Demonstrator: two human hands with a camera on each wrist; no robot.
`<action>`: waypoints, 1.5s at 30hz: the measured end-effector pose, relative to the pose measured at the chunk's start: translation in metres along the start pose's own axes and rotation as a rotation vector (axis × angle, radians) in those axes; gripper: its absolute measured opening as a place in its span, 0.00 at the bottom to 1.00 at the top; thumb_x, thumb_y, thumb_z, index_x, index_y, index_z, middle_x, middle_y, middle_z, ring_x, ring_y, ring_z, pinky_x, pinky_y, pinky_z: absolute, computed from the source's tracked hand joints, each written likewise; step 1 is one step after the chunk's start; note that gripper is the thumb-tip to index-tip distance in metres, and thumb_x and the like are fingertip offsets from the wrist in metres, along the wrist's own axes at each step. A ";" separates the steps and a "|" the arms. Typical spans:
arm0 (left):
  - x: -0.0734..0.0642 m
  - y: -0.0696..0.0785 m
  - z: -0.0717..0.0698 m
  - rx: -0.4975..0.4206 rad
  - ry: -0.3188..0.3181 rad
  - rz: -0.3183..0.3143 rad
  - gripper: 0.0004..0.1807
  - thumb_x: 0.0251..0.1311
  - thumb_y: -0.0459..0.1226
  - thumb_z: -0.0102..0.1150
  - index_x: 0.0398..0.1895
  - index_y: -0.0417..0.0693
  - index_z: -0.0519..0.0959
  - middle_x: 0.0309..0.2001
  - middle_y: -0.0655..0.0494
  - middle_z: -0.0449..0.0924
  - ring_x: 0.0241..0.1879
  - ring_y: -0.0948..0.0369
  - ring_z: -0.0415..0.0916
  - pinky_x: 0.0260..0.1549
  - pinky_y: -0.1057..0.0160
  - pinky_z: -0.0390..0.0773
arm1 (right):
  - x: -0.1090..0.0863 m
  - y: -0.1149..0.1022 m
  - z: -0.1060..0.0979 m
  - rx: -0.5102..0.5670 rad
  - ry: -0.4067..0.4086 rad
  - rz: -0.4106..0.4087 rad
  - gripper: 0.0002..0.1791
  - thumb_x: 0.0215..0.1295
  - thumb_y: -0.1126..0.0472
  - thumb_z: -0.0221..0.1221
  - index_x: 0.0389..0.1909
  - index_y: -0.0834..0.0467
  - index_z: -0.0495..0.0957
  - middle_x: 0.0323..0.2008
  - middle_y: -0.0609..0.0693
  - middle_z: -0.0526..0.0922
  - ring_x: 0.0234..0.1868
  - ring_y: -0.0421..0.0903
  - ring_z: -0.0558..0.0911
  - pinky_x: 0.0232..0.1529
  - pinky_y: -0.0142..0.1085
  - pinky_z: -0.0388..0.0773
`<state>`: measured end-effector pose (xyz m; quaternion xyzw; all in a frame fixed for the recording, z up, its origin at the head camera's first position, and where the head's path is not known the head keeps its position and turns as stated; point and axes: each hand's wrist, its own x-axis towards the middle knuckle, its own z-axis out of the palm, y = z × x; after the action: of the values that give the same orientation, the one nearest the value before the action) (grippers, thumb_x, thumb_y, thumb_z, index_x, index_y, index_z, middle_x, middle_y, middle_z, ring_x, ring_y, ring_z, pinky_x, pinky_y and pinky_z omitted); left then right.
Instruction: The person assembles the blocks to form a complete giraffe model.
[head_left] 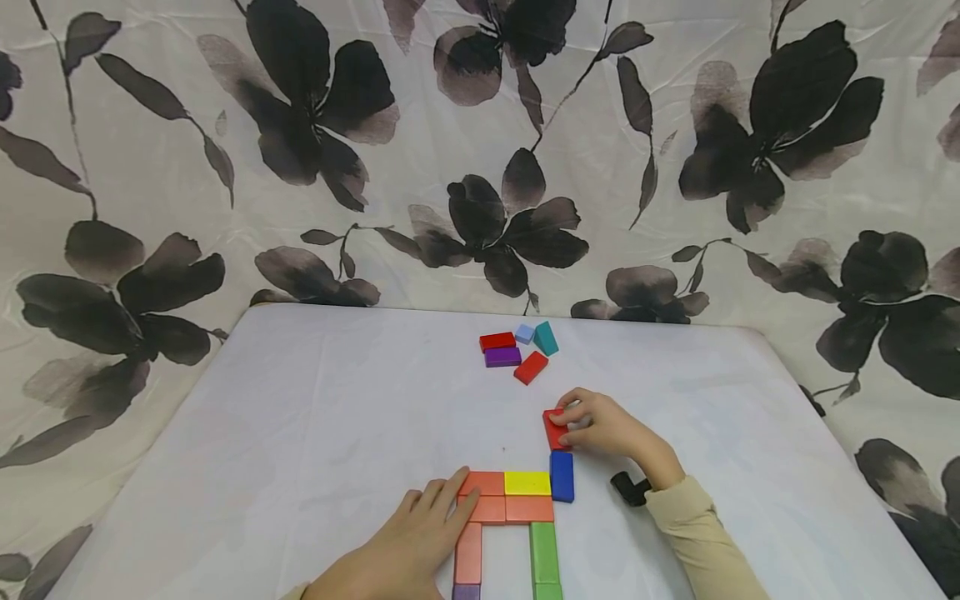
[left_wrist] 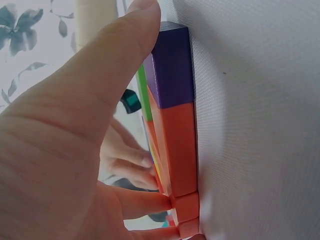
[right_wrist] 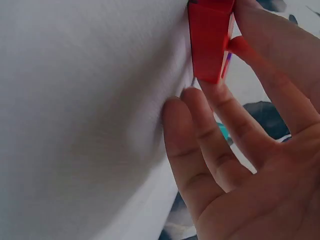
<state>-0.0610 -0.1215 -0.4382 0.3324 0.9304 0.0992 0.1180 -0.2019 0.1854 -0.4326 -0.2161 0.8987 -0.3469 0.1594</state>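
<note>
R hand [head_left: 603, 429] pinched the red block [head_left: 552, 432], prob. light, stiff, best held by opp. sides, while L hand [head_left: 401, 533], fingers approx. straight, touched orange blocks [head_left: 491, 508], exact contact unclear.

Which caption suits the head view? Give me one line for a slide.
Right hand grips a red rectangular block beyond a blue rectangular block; left hand touches orange rectangular blocks.

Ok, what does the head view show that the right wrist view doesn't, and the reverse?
Only the head view: the left hand, the yellow block and the blue block.

Only the right wrist view: the palm side of the right hand.

Both: that hand holding a red block, and the white tabletop.
</note>
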 end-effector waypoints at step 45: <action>0.000 0.001 -0.001 0.039 0.007 0.008 0.69 0.37 0.80 0.56 0.75 0.42 0.58 0.76 0.42 0.47 0.65 0.51 0.57 0.56 0.47 0.68 | -0.007 0.007 0.006 0.069 0.091 -0.016 0.18 0.58 0.64 0.70 0.51 0.55 0.86 0.48 0.50 0.78 0.48 0.50 0.74 0.41 0.35 0.78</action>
<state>-0.0606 -0.1208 -0.4368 0.3378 0.9314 0.0827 0.1078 -0.1948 0.1903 -0.4410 -0.2019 0.8907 -0.3883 0.1231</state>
